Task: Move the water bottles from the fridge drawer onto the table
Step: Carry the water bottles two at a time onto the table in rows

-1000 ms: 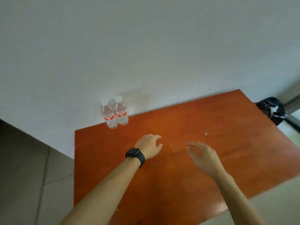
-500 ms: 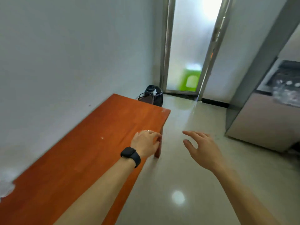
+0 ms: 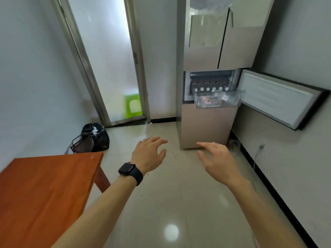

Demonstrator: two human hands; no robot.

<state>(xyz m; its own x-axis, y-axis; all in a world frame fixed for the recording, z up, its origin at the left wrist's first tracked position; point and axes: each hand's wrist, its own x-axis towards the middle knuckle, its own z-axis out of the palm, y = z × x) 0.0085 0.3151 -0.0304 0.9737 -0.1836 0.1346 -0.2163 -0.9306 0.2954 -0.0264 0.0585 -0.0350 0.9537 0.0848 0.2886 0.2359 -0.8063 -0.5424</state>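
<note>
A beige fridge [image 3: 206,126] stands ahead at the far wall, its middle door [image 3: 279,99] swung open to the right. A clear drawer [image 3: 217,101] is pulled out of it, holding several water bottles [image 3: 211,89] with white caps and red labels. My left hand [image 3: 148,154], with a black watch and a ring, hovers over the floor with fingers spread and nothing in it. My right hand [image 3: 217,158] is beside it, also spread and holding nothing. Both are well short of the fridge. The orange-brown table [image 3: 44,190] is at the lower left.
A black bag and a wire basket [image 3: 93,138] sit on the floor past the table's corner. A frosted glass door [image 3: 107,59] with a green shape behind it is at the back left. A cable and plug [image 3: 258,151] hang on the right wall. Glossy tile floor [image 3: 170,203] lies between me and the fridge.
My view has swung right, from the table with two bottles at the wall to the open fridge. Both hands stayed held out with nothing in them throughout.
</note>
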